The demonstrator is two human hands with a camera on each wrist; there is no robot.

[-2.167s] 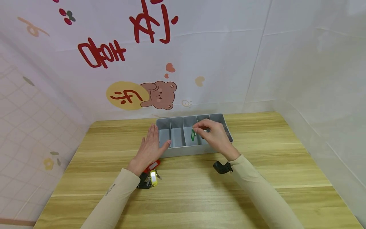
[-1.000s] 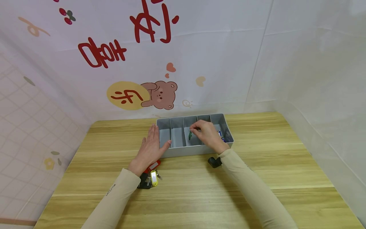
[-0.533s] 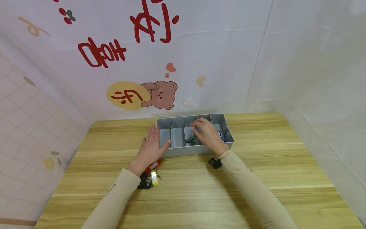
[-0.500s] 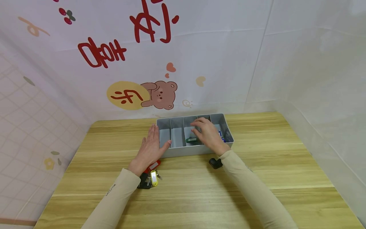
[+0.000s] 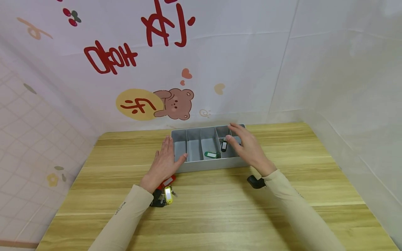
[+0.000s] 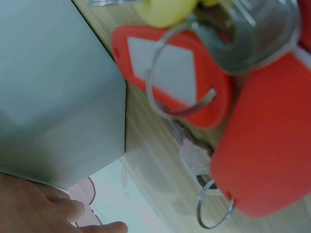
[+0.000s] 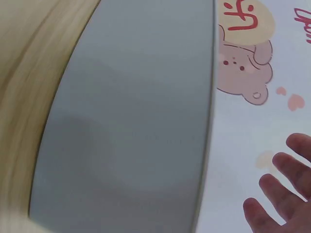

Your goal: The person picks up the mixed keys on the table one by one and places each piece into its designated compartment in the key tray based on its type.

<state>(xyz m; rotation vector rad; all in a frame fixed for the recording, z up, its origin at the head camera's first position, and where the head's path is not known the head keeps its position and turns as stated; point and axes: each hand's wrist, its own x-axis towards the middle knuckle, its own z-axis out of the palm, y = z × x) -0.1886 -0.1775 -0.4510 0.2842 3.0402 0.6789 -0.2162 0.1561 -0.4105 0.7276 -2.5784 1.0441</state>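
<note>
A grey tray (image 5: 194,166) with several compartments stands near the back wall. My left hand (image 5: 164,158) lies flat along its left end, thumb over the front rim. Above the right compartments hovers my right hand (image 5: 251,148), fingers apart and holding nothing. A green key tag (image 5: 211,154) lies in the middle compartment. One compartment to the right is a black key tag (image 5: 224,145). Below my left wrist lie a red key tag (image 5: 168,180) and a yellow key tag (image 5: 168,195) with keys; the left wrist view shows red tags (image 6: 267,141) and metal rings up close.
The wooden table (image 5: 213,209) reaches to a white printed wall sheet (image 5: 251,69). A black device (image 5: 255,182) is at my right wrist. The tray's rightmost compartment is mostly covered by my right hand.
My right hand pinched the green key tag, lowered it and let it go in the middle compartment. The hand has since moved right with its fingers spread. My left hand has stayed put.
</note>
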